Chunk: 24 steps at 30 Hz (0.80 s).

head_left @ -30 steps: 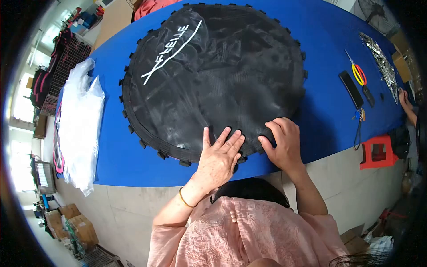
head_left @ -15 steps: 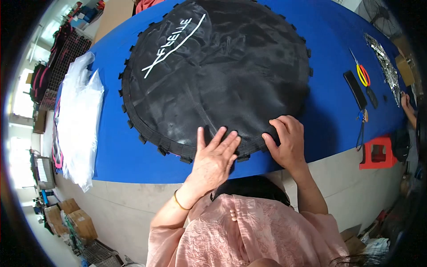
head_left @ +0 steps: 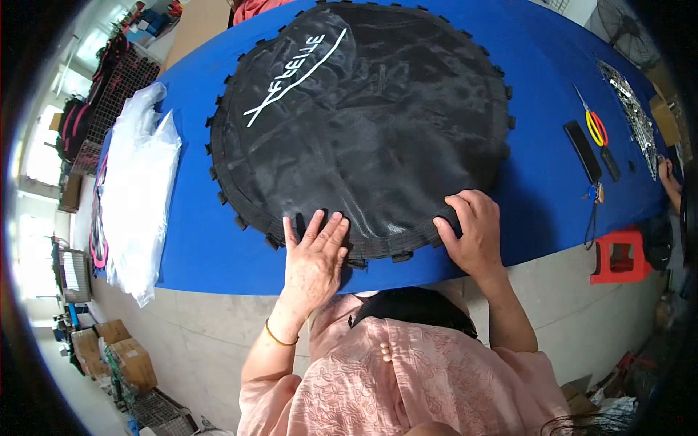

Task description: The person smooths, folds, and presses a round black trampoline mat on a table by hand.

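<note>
A round black trampoline mat point(head_left: 378, 138) with white lettering lies on the blue table; short black tabs stand out around its hem. My left hand point(head_left: 314, 258) rests flat on the near edge of the mat, fingers spread. At the near right edge, my right hand point(head_left: 472, 229) is closed on the hem, thumb apart from the curled fingers. What lies beneath the right fingertips is hidden.
Clear plastic bags point(head_left: 138, 189) lie on the left of the blue table point(head_left: 203, 269). Toward the right are scissors point(head_left: 596, 129), a black phone-like slab point(head_left: 582, 150) and a pile of shiny metal pieces point(head_left: 632, 109). A red stool point(head_left: 620, 256) stands below; another person's hand point(head_left: 666, 171) is at far right.
My left hand has slid left along the near hem, fingers still spread. My right hand keeps its place on the edge. The view has shifted slightly.
</note>
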Tool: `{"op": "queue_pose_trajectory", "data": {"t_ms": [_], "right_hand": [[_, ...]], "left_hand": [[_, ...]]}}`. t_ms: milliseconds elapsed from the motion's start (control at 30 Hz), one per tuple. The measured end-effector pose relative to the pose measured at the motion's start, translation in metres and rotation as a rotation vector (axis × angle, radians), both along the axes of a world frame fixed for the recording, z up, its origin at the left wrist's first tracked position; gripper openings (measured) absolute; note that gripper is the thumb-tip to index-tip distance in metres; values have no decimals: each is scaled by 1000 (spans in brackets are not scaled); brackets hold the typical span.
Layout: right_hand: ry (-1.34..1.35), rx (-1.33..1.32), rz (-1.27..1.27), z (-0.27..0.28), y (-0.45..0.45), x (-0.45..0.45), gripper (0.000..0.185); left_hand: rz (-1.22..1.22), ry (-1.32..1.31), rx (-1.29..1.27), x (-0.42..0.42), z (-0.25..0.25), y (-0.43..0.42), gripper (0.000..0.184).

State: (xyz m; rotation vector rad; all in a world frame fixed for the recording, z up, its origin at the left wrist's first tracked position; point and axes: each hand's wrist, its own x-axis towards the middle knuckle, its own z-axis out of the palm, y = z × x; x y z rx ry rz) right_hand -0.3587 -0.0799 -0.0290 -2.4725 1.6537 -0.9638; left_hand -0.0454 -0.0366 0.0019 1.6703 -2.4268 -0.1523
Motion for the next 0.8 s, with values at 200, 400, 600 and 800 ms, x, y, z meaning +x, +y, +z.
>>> {"op": "queue_pose_trajectory", "data": {"t_ms": [200, 400, 600, 800], "right_hand": [[15, -14, -5, -3, -1, 0, 42], [15, 9, -10, -4, 0, 0, 40], [75, 4, -32, -1, 0, 0, 36], [89, 12, -8, -4, -1, -3, 37]], "left_hand": [[-176, 124, -58, -45, -8, -7, 44], [-290, 213, -110, -74, -20, -30, 42], [-297, 205, -122, -72, -29, -33, 46], [-295, 249, -119, -61, -33, -30, 46]]}}
